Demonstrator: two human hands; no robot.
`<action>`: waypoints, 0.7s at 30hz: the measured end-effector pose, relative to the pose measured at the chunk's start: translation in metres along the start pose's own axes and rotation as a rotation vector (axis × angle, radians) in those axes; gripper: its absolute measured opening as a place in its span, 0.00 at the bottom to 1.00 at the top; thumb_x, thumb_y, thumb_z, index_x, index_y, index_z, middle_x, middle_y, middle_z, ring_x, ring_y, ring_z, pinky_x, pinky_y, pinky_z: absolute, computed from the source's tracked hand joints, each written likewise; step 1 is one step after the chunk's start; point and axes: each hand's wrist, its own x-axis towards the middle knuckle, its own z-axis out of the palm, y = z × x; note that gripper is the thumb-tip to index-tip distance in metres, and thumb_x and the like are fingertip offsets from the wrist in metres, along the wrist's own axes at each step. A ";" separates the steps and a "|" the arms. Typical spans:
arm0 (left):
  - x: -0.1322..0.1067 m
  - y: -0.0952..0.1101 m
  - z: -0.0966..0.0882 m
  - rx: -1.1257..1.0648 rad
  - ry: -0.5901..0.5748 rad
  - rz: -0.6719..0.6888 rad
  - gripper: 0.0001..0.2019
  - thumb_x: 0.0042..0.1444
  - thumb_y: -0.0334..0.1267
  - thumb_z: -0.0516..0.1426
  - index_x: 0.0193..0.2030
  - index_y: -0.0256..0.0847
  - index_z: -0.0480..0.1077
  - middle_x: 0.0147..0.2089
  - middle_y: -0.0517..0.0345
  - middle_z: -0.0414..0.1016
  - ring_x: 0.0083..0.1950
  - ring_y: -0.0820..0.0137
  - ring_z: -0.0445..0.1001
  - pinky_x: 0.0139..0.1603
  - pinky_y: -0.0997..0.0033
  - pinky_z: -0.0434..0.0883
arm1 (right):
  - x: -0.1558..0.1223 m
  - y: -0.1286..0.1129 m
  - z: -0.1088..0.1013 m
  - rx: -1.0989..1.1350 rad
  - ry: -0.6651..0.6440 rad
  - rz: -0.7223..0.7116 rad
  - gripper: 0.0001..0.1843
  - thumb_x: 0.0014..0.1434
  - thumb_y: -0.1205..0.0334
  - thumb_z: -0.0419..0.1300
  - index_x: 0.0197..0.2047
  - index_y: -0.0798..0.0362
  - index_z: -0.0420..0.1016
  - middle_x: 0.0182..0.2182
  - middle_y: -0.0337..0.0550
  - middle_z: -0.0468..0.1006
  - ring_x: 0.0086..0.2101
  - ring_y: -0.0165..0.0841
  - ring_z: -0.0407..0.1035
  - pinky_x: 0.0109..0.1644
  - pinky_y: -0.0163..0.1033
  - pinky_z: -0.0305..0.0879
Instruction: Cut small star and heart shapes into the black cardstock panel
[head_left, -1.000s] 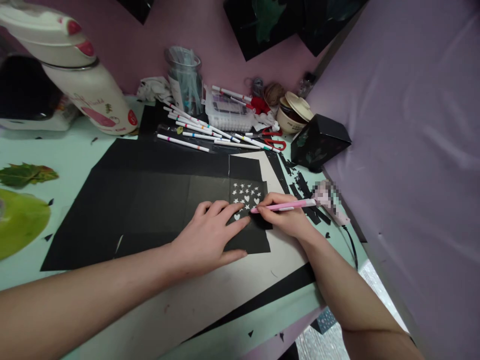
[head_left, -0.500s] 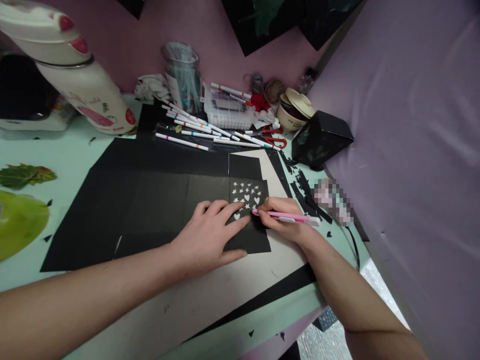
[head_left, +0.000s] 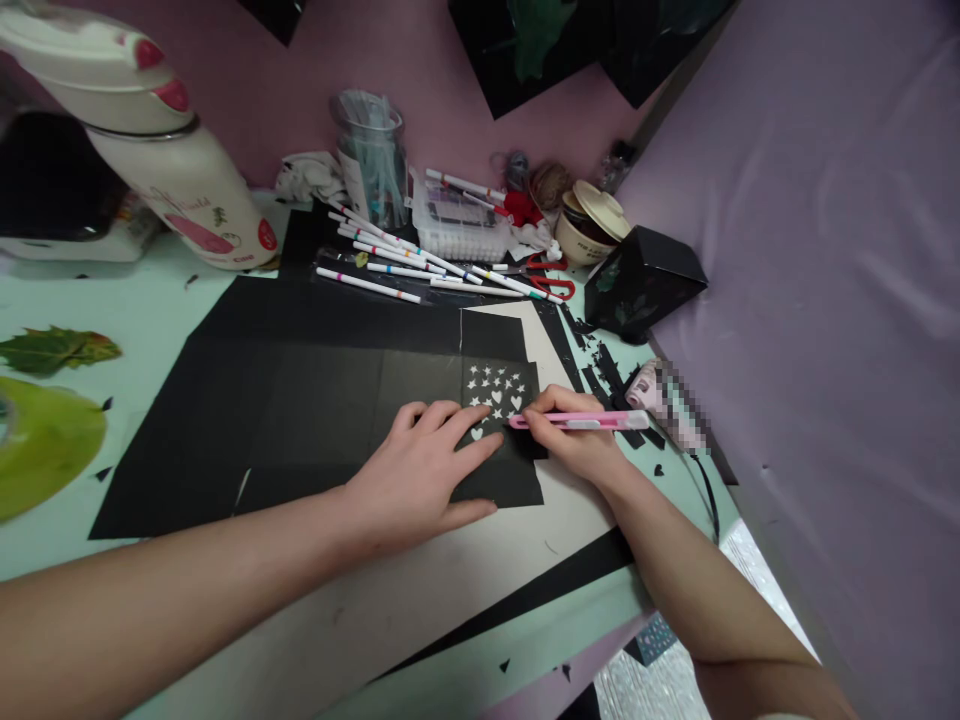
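Observation:
My left hand point(head_left: 420, 470) lies flat with fingers spread on a small black paper panel point(head_left: 499, 480), pressing it down. The panel has several white star and heart cut-outs point(head_left: 495, 393) near its top. My right hand point(head_left: 574, 435) is closed round a pink craft knife point(head_left: 581, 421). The knife's tip touches the panel just right of the cut-outs. The panel rests on a large black sheet point(head_left: 285, 400) and a pale cutting board point(head_left: 420, 600).
Behind the sheet lie several white markers point(head_left: 405, 262), red scissors point(head_left: 551, 280), a clear jar point(head_left: 371, 160), a plastic box point(head_left: 457, 225), a lidded bowl point(head_left: 592, 225) and a black box point(head_left: 645, 280). A white jug point(head_left: 172, 160) and leaves point(head_left: 56, 350) sit left. Black scraps point(head_left: 611, 375) lie right.
My right hand has tilted the pink knife, first lower and then back to nearly level, with its tip staying by the cut-outs. My left hand has stayed put.

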 end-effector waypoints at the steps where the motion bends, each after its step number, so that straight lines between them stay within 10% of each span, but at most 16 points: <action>1: 0.000 0.000 0.000 0.000 0.001 0.003 0.29 0.57 0.57 0.56 0.62 0.47 0.63 0.67 0.48 0.59 0.60 0.51 0.59 0.55 0.48 0.54 | 0.001 -0.001 0.000 0.004 0.031 0.009 0.09 0.58 0.65 0.60 0.26 0.52 0.69 0.21 0.34 0.71 0.23 0.26 0.63 0.27 0.32 0.58; 11: 0.000 0.002 -0.002 -0.007 0.026 0.006 0.26 0.56 0.56 0.57 0.56 0.43 0.66 0.65 0.47 0.61 0.59 0.51 0.59 0.55 0.48 0.55 | -0.016 -0.021 0.012 0.162 0.183 0.233 0.07 0.59 0.58 0.61 0.37 0.51 0.77 0.24 0.38 0.75 0.26 0.31 0.70 0.28 0.34 0.65; 21: -0.002 0.002 -0.002 -0.022 0.056 0.009 0.26 0.55 0.55 0.58 0.56 0.43 0.67 0.64 0.47 0.62 0.59 0.50 0.60 0.55 0.48 0.56 | -0.025 -0.020 0.030 -0.036 0.245 0.098 0.03 0.57 0.64 0.59 0.31 0.51 0.73 0.25 0.37 0.77 0.26 0.31 0.70 0.29 0.34 0.65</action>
